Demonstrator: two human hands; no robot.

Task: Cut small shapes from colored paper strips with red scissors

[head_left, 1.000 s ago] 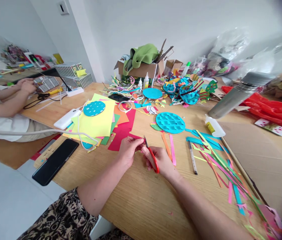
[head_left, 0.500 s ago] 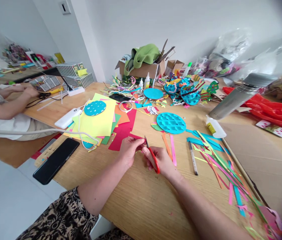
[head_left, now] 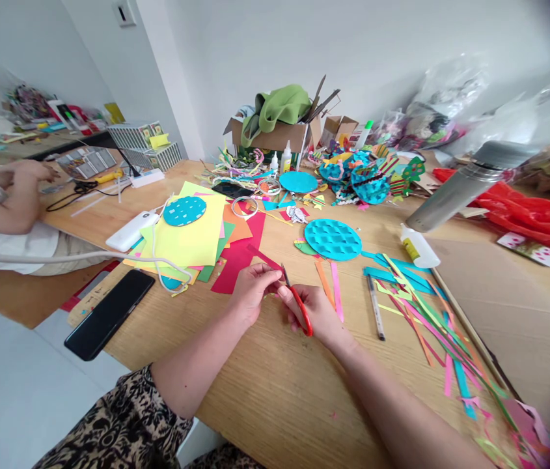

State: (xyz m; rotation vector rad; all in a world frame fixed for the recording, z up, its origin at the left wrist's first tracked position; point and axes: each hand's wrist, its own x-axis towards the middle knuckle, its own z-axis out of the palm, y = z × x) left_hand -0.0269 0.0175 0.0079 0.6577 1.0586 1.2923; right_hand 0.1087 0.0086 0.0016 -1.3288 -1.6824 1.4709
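Note:
My right hand (head_left: 310, 312) is closed around red-handled scissors (head_left: 300, 303), their narrow blades pointing away from me over the table. Close beside it, my left hand (head_left: 254, 292) pinches a dark red paper strip (head_left: 263, 256), whose far end sticks out beyond the fingers. The scissor tips are at the left fingertips; whether the blades touch the paper is hidden. Beyond the hands lies a blue oval (head_left: 333, 239) with raised woven-looking squares. An orange strip (head_left: 325, 281) and a pink strip (head_left: 336, 290) lie right of the hands.
Stacked coloured paper (head_left: 196, 244) and a black phone (head_left: 109, 314) lie to the left. On the right are a pen (head_left: 375, 306), paper strips (head_left: 416, 312), a glue bottle (head_left: 420, 247), a tilted steel flask (head_left: 455, 192) and cardboard (head_left: 509, 306). A co-worker's arm (head_left: 11, 195) rests at far left.
The red strip shows longer beyond my left fingers, and the scissors have shifted very slightly. At far left, the co-worker's hands have drawn back toward their body.

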